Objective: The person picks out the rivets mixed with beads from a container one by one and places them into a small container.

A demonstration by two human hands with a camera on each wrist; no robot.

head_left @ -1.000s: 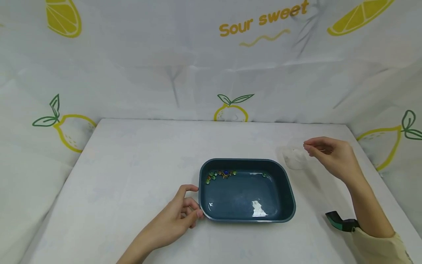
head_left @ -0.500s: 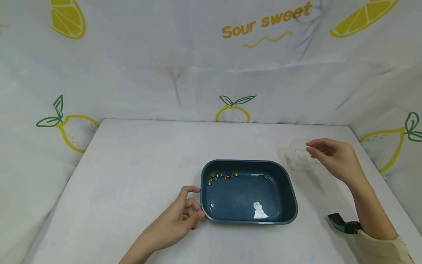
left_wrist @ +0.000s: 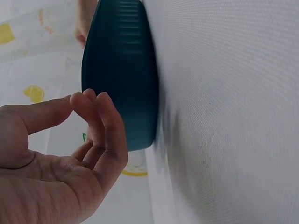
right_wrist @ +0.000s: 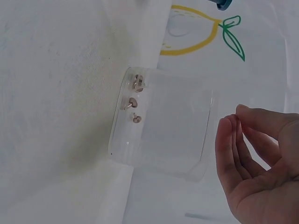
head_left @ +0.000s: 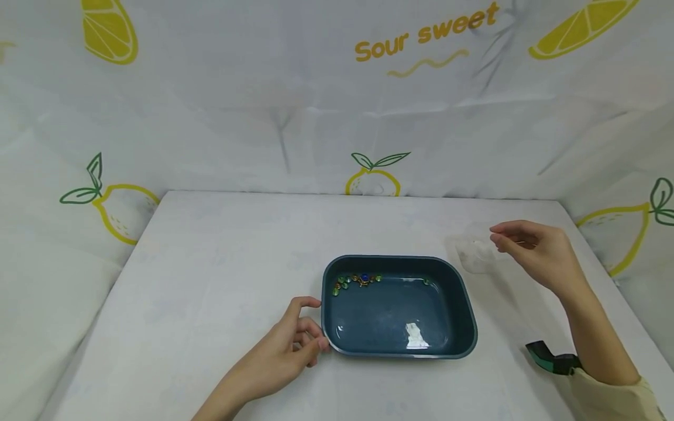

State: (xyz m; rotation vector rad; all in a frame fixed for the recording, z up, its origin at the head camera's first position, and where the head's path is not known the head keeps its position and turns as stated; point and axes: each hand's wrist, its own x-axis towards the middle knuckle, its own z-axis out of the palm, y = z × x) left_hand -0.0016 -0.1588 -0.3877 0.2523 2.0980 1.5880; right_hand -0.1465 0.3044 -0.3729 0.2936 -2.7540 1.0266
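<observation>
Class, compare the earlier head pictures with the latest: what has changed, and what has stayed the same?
In the frame, everything slid slightly right and down, so the camera probably moved. A tiny speck at the fingertips of the right hand no longer shows; I cannot tell whether anything was let go. Unchanged: the left hand touching the blue tray, the beads in it, and the clear container.
</observation>
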